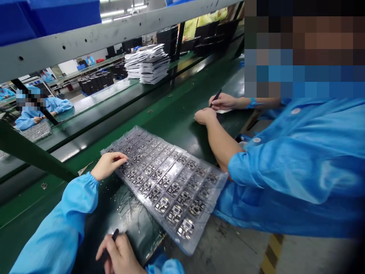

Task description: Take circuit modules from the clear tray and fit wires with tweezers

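Hands in blue sleeves worked over a clear plastic tray (199,213) that lay slantwise on a green bench (176,114). The tray was divided into many small pockets, most holding a small dark and silver part; a few pockets near the middle looked bare. Its near corner hung past the bench edge.

The left hand (110,164) rested on the tray's far left edge, fingers loosely curled and released, fingertips touching the pockets there, grasping nothing. The right hand (119,255), low in view and just beside the tray's near left side, was clenched around a thin black tool (115,234) whose tip poked up between the fingers. Thin dark scratches and pale specks marked the bench between the two hands.

To the right sat a co-worker in a blue coat (299,160), close against the tray's right end. That person's forearm lay across the bench, one hand (204,115) closed in a fist and the other hand (224,102) gripping a black pen-like tool (216,97), both well beyond the tray.

Farther back, a stack of white sheets (148,62) stood on a second bench, with rows of black boxes (95,82) to its left. At far left, another person in blue (45,110) sat beside a tray of their own.
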`<action>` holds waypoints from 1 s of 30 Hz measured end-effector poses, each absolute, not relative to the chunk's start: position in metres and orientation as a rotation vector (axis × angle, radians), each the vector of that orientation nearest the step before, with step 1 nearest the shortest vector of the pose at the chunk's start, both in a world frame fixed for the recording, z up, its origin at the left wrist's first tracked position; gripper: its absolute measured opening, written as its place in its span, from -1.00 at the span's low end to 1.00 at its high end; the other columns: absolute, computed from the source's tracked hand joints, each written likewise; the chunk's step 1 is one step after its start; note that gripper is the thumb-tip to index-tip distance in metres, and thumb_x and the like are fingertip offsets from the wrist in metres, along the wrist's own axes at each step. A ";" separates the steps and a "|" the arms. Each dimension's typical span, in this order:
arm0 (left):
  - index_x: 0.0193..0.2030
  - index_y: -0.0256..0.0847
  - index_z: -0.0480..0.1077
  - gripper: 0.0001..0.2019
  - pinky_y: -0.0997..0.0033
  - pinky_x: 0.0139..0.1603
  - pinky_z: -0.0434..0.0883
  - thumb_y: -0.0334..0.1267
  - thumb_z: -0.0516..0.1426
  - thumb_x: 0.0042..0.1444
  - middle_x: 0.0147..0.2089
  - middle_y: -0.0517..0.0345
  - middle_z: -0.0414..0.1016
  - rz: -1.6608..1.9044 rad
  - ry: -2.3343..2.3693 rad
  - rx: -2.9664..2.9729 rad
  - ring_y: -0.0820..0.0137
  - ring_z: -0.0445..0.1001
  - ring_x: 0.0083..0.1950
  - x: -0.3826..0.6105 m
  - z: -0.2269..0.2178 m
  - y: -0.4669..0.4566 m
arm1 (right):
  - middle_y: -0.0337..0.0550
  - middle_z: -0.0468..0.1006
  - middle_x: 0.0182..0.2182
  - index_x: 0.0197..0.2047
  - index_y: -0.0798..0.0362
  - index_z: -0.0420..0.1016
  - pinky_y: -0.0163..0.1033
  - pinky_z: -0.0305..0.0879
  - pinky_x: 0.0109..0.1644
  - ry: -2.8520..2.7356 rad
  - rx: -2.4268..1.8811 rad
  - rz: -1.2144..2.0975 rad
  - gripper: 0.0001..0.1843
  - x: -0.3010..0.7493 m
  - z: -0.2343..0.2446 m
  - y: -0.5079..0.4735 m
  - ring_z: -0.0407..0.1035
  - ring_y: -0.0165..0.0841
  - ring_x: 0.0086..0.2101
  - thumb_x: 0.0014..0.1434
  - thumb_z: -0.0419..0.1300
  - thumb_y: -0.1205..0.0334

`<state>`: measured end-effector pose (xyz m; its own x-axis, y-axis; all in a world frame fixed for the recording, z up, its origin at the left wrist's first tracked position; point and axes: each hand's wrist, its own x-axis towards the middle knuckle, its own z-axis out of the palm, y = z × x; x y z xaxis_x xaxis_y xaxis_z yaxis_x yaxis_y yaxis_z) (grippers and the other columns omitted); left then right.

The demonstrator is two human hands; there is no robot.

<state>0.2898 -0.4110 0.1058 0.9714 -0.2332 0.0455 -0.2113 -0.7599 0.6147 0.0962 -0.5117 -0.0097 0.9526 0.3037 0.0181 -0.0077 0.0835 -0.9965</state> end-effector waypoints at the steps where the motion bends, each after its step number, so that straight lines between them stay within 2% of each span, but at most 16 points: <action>1: -0.25 -0.23 0.51 -0.73 0.42 -0.11 0.39 -0.11 0.08 0.12 -0.22 0.13 0.59 -0.099 -0.358 2.476 0.34 0.51 -0.19 0.294 0.104 -0.412 | -0.27 0.45 -0.72 -0.43 -0.21 0.57 -0.42 0.03 -0.64 -0.305 -1.288 0.506 -0.54 0.102 -0.004 -0.518 0.39 -0.49 -0.68 0.27 -0.12 0.06; 3: -0.23 -0.22 0.51 -0.75 0.44 -0.12 0.38 -0.15 0.06 0.14 -0.22 0.15 0.59 -0.203 -0.428 2.502 0.36 0.51 -0.20 0.301 0.100 -0.413 | -0.26 0.57 -0.55 -0.23 -0.27 0.54 -0.40 0.10 -0.60 -0.325 -1.009 0.813 -0.67 0.111 0.006 -0.529 0.49 -0.40 -0.54 0.23 -0.06 -0.01; 5: -0.21 -0.21 0.51 -0.76 0.45 -0.12 0.38 -0.20 0.05 0.16 -0.20 0.15 0.58 -0.277 -0.484 2.540 0.38 0.50 -0.19 0.304 0.095 -0.414 | -0.26 0.60 -0.44 -0.19 -0.27 0.52 -0.37 0.14 -0.57 -0.294 -0.945 0.847 -0.76 0.114 0.009 -0.533 0.51 -0.35 -0.47 0.15 0.06 0.03; 9: -0.10 -0.18 0.50 -0.76 0.40 -0.05 0.37 -0.25 0.04 0.19 -0.15 0.11 0.55 -0.275 -0.536 2.665 0.37 0.48 -0.15 0.302 0.089 -0.415 | -0.26 0.54 -0.59 -0.28 -0.18 0.55 -0.40 0.15 -0.58 -0.219 -0.968 0.768 -0.81 0.107 -0.002 -0.525 0.47 -0.36 -0.55 0.00 0.17 0.17; 12: -0.04 -0.15 0.46 -0.76 0.38 -0.06 0.38 -0.27 0.08 0.18 -0.11 0.11 0.49 -0.247 -0.535 2.736 0.39 0.48 -0.19 0.296 0.091 -0.417 | -0.26 0.51 -0.62 -0.27 -0.15 0.56 -0.42 0.23 -0.55 -0.243 -1.011 0.753 -0.79 0.104 -0.008 -0.522 0.49 -0.35 -0.54 0.01 0.14 0.16; 15: -0.04 -0.13 0.45 -0.77 0.40 -0.10 0.41 -0.28 0.10 0.17 -0.07 0.12 0.44 -0.225 -0.535 2.814 0.42 0.48 -0.23 0.290 0.094 -0.420 | -0.22 0.55 -0.50 -0.23 -0.11 0.57 -0.43 0.29 -0.49 -0.290 -1.090 0.780 -0.73 0.107 -0.006 -0.526 0.52 -0.36 -0.47 0.05 0.09 0.12; 18: 0.02 -0.09 0.41 -0.74 0.40 -0.10 0.43 -0.27 0.07 0.20 -0.03 0.10 0.40 -0.174 -0.533 2.946 0.38 0.48 -0.16 0.283 0.095 -0.423 | -0.18 0.57 -0.35 -0.18 -0.09 0.58 -0.42 0.30 -0.46 -0.325 -1.126 0.780 -0.68 0.110 -0.001 -0.529 0.53 -0.37 -0.43 0.07 0.05 0.12; 22: 0.09 -0.07 0.36 -0.70 0.41 -0.08 0.45 -0.26 0.03 0.23 0.03 0.10 0.39 -0.144 -0.611 3.057 0.34 0.47 -0.06 0.277 0.094 -0.427 | -0.18 0.57 -0.34 -0.14 -0.09 0.56 -0.42 0.29 -0.45 -0.365 -1.121 0.759 -0.65 0.111 0.000 -0.530 0.53 -0.38 -0.42 0.09 0.01 0.17; 25: 0.06 -0.10 0.37 -0.73 0.40 -0.08 0.45 -0.27 0.01 0.25 0.03 0.11 0.42 -0.135 -0.636 3.095 0.33 0.46 -0.03 0.275 0.095 -0.429 | -0.17 0.56 -0.35 -0.14 -0.06 0.56 -0.41 0.30 -0.44 -0.389 -1.118 0.734 -0.64 0.110 0.001 -0.530 0.53 -0.39 -0.42 0.10 0.00 0.19; 30: -0.10 -0.12 0.41 -0.82 0.38 -0.07 0.44 -0.30 0.01 0.25 -0.09 0.16 0.48 -0.117 -0.644 3.105 0.33 0.44 -0.05 0.275 0.099 -0.432 | -0.20 0.56 -0.37 -0.17 -0.08 0.59 -0.47 0.28 -0.49 -0.381 -1.136 0.676 -0.64 0.110 0.003 -0.530 0.51 -0.45 -0.48 0.06 0.02 0.22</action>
<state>0.2751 -0.4316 0.0991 0.9150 -0.3957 -0.0788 -0.3981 -0.9172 -0.0159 0.1097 -0.5301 0.0033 0.7433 0.6666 -0.0556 -0.2978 0.2554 -0.9198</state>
